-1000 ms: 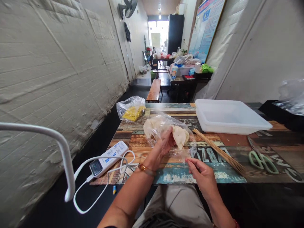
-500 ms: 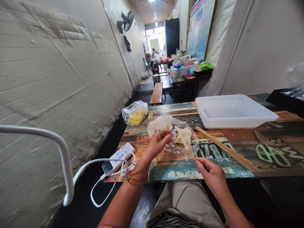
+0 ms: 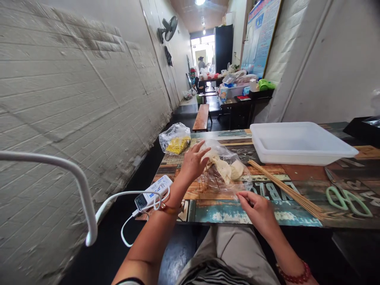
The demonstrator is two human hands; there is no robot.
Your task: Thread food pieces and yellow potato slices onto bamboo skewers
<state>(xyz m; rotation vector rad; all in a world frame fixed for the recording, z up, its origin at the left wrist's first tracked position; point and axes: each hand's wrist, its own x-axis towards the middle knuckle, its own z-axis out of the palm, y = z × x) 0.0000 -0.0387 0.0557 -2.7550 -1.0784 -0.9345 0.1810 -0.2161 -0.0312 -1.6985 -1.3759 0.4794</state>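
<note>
A clear plastic bag [image 3: 245, 180] lies spread on the wooden table, with pale, soft folded food pieces [image 3: 222, 168] on it whose kind I cannot make out. Thin sticks [image 3: 207, 180] poke out at the near left of these pieces. Above the bag's left part is my left hand [image 3: 192, 162], fingers spread, hiding some of what lies below. My right hand [image 3: 257, 208] pinches the near edge of the bag between thumb and fingers. To the right of the bag lies a bundle of bamboo skewers [image 3: 285, 188].
A white plastic tub [image 3: 303, 156] stands at the back right, green-handled scissors [image 3: 348, 202] at the right. A bag with yellow contents [image 3: 178, 144] sits at the back left. Near the left edge is a white power bank [image 3: 154, 192] with a looping cable. A person [image 3: 202, 63] stands far off.
My left hand has moved left and away from me, its fingers going from pinched to spread. More of the pale pieces shows. My right hand stays at the bag's edge; the view has shifted slightly.
</note>
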